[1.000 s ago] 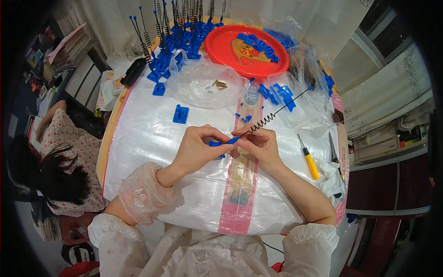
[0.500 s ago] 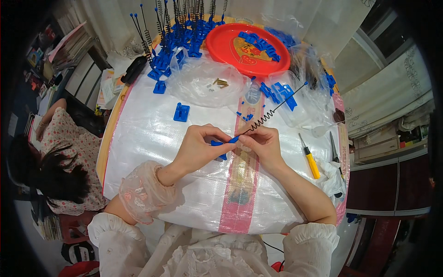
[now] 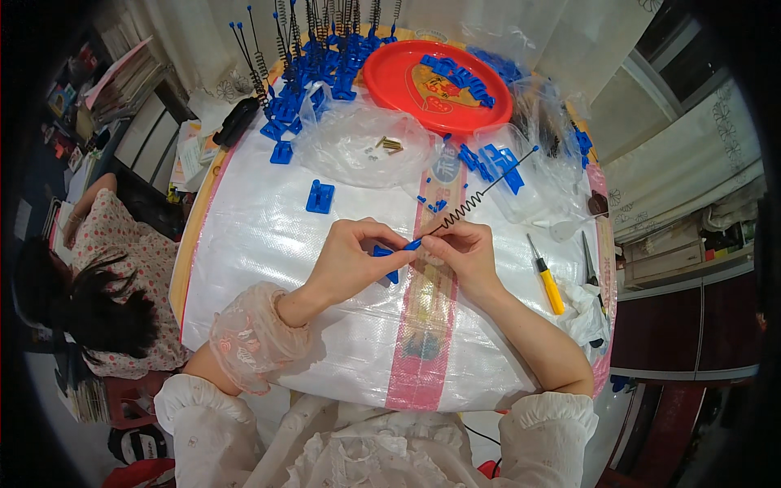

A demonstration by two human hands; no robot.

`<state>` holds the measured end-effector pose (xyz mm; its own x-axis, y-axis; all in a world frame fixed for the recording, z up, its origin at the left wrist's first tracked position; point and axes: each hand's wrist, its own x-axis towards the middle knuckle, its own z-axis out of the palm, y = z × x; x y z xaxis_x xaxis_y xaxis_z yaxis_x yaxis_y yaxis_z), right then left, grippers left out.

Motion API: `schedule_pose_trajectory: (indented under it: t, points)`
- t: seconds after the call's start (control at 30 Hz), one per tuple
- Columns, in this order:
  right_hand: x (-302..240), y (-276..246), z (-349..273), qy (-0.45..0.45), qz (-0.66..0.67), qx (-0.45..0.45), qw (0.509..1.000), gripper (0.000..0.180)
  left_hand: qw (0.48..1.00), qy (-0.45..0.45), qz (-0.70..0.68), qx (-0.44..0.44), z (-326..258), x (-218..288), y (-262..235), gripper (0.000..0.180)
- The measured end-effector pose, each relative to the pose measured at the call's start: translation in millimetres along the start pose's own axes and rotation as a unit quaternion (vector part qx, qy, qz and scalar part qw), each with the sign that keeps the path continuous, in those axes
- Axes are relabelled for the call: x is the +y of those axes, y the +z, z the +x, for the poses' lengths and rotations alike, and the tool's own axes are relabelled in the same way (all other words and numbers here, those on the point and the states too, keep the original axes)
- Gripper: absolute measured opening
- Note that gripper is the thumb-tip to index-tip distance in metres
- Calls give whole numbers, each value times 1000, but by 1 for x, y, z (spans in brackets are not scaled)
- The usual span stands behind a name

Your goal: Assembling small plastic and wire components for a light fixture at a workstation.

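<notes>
Spring rod pinched by right hand; left hand grips blue clip; red tray holds blue clips.

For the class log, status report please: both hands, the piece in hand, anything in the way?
Left hand pinching blue plastic clip. Right hand holding black spring rod at the clip. Nothing blocking; yellow screwdriver lies apart.

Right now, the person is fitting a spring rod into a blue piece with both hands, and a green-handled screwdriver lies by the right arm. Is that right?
Not quite: the screwdriver has a yellow handle, not green, as the head view shows. The rest holds: the left hand and right hand meet over a blue piece and the spring rod, with the screwdriver lying by the right arm.
</notes>
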<state>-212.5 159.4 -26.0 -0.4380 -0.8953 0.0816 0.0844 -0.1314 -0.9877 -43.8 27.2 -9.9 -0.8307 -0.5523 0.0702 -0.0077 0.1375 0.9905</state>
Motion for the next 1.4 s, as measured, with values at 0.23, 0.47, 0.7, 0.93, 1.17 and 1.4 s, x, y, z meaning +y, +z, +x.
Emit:
schedule_pose_trajectory:
  t: [0.23, 0.47, 0.7, 0.93, 1.17, 1.4]
  points:
    - [1, -3, 1, 0, 2, -14, 1000, 10, 999, -35, -9, -10, 0, 5, -1, 17]
    - [1, -3, 1, 14, 3, -30, 999, 11, 1000, -6, -18, -13, 0, 1, 0, 18]
    - [0, -3, 1, 17, 5, -31, 999, 11, 999, -16, -22, -20, 0, 2, -1, 18]
    - [0, -3, 1, 12, -4, -25, 1000, 12, 999, -29, -19, -15, -1, 4, 0, 19]
    - [-3, -2, 1, 23, 8, -12, 1000, 11, 1000, -17, -13, -8, -1, 3, 0, 19]
    - [2, -3, 2, 1, 2, -10, 1000, 11, 1000, -16, -3, -7, 0, 1, -1, 20]
